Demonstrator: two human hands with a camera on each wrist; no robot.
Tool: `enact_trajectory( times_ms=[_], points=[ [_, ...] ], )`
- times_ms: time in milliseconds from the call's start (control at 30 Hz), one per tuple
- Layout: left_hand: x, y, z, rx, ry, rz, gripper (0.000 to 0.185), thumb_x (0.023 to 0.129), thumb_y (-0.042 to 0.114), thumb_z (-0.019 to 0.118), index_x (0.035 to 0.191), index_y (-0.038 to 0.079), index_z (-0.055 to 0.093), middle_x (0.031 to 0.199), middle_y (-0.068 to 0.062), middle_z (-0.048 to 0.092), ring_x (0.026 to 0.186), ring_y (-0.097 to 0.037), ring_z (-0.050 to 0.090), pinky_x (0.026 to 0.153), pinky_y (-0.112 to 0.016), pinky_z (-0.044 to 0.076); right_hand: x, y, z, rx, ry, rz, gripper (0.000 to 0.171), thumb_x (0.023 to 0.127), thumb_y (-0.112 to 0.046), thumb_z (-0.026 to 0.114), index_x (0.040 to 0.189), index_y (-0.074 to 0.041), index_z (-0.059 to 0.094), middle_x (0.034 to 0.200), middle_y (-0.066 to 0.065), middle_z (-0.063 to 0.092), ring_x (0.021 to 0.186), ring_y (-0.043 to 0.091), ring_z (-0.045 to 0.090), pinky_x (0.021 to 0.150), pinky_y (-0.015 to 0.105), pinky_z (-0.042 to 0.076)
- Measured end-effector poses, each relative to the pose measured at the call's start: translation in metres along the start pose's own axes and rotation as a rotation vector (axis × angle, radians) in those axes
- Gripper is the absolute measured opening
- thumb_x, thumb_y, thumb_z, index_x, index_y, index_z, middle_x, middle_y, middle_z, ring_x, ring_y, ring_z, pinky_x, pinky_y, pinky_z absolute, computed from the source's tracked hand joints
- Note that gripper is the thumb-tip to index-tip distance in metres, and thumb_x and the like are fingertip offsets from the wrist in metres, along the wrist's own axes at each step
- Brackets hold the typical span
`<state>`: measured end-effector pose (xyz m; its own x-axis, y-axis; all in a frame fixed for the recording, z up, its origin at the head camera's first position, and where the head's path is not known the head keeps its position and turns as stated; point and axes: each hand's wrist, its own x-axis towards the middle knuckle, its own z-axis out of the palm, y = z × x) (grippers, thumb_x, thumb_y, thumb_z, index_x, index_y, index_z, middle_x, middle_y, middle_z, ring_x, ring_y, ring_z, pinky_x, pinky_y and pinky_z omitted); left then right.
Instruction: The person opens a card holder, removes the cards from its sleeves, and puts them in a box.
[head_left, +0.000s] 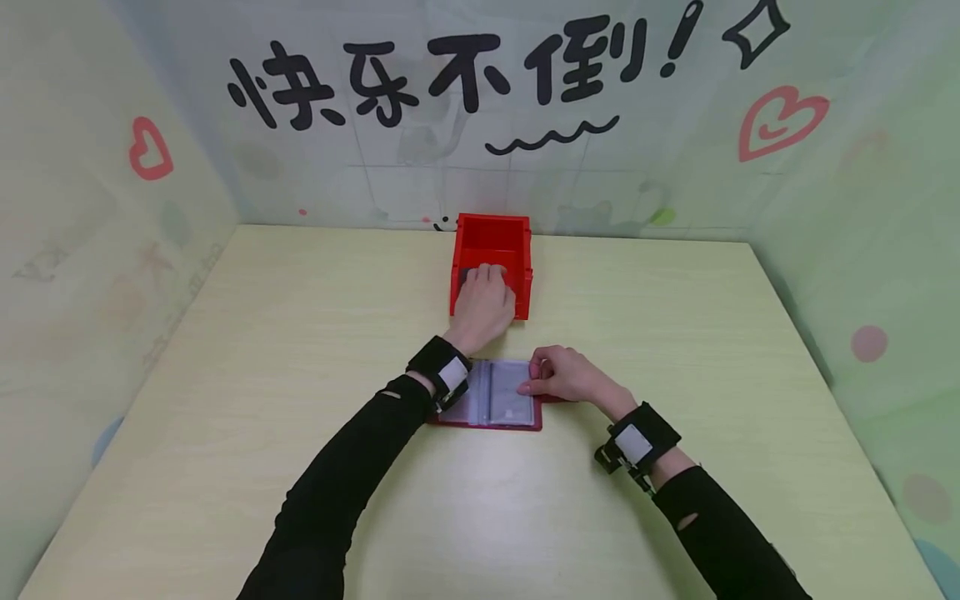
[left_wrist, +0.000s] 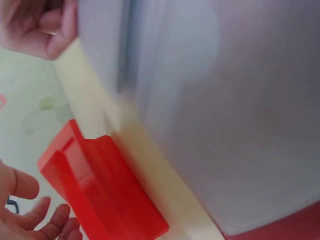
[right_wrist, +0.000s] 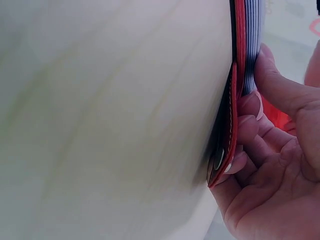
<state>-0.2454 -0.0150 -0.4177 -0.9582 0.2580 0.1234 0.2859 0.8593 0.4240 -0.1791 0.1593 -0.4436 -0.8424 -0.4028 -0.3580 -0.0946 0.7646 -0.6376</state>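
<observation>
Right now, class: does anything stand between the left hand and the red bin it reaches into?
Nothing visible does: the left hand lies over the red bin front wall, fingers inside.

Bin (head_left: 491, 237): red plastic, smooth, slightly glossy walls. Card book (head_left: 495, 404): red cover with a stitched edge and leather-like look; its sleeves (head_left: 506, 392) are clear plastic, shiny and smooth. Table (head_left: 300, 333): pale wood-grain laminate, smooth, low sheen. Walls (head_left: 862, 208): printed sheet, matt, faintly creased. Arm sleeves (head_left: 337, 492): black knit cloth, matt. Wrist straps (head_left: 438, 367): black fabric, matt, with a white patch
</observation>
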Motion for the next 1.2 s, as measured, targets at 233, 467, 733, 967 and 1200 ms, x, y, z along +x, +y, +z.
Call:
enact_trajectory(
  times_ms=[233, 467, 733, 967, 1200],
  points=[
    [-0.031, -0.004, -0.020, -0.185, -0.117, 0.072, 0.023, 0.098, 0.014, 0.059, 0.119, 0.006, 0.061, 0.104, -0.011, 0.061, 0.093, -0.023, 0.056, 0.080, -0.030, 0.052, -0.001, -0.001, -0.002, -0.001, -0.004, -0.002, 0.028, 0.088, -0.031, 0.078, 0.093, -0.009, 0.059, 0.071, 0.003, 0.060, 0.071, 0.016, 0.055, 0.065, 0.025, 0.042],
    [-0.053, -0.019, -0.017, -0.246, -0.419, 0.050, 0.028, 0.098, 0.020, 0.063, 0.123, 0.006, 0.066, 0.084, -0.008, 0.063, 0.071, -0.019, 0.056, 0.060, -0.024, 0.042, -0.003, -0.002, -0.003, -0.001, -0.008, 0.035, 0.028, 0.089, -0.031, 0.077, 0.094, -0.010, 0.059, 0.075, 0.004, 0.061, 0.075, 0.017, 0.056, 0.065, 0.025, 0.041],
    [-0.060, -0.027, -0.013, -0.291, -0.529, 0.090, 0.036, 0.099, 0.018, 0.061, 0.132, 0.005, 0.065, 0.085, -0.010, 0.068, 0.071, -0.016, 0.056, 0.066, -0.022, 0.041, -0.002, 0.000, -0.002, 0.002, 0.002, 0.027, 0.029, 0.089, -0.032, 0.077, 0.095, -0.010, 0.059, 0.076, 0.005, 0.062, 0.074, 0.017, 0.057, 0.065, 0.025, 0.042],
    [-0.062, -0.030, -0.012, -0.351, -0.537, 0.073, 0.035, 0.099, 0.018, 0.061, 0.131, 0.005, 0.066, 0.112, -0.011, 0.074, 0.088, -0.019, 0.061, 0.075, -0.024, 0.048, -0.002, 0.001, -0.001, 0.000, 0.005, 0.010, 0.029, 0.089, -0.033, 0.076, 0.094, -0.010, 0.059, 0.071, 0.004, 0.059, 0.070, 0.016, 0.055, 0.063, 0.025, 0.040],
    [-0.061, -0.038, -0.006, -0.396, -0.518, 0.072, 0.033, 0.099, 0.019, 0.061, 0.129, 0.007, 0.068, 0.091, -0.008, 0.072, 0.079, -0.017, 0.059, 0.069, -0.023, 0.045, -0.002, 0.002, -0.001, 0.011, 0.002, 0.003, 0.026, 0.094, -0.034, 0.070, 0.096, -0.010, 0.060, 0.072, 0.003, 0.057, 0.071, 0.016, 0.055, 0.063, 0.025, 0.040]
  ],
)
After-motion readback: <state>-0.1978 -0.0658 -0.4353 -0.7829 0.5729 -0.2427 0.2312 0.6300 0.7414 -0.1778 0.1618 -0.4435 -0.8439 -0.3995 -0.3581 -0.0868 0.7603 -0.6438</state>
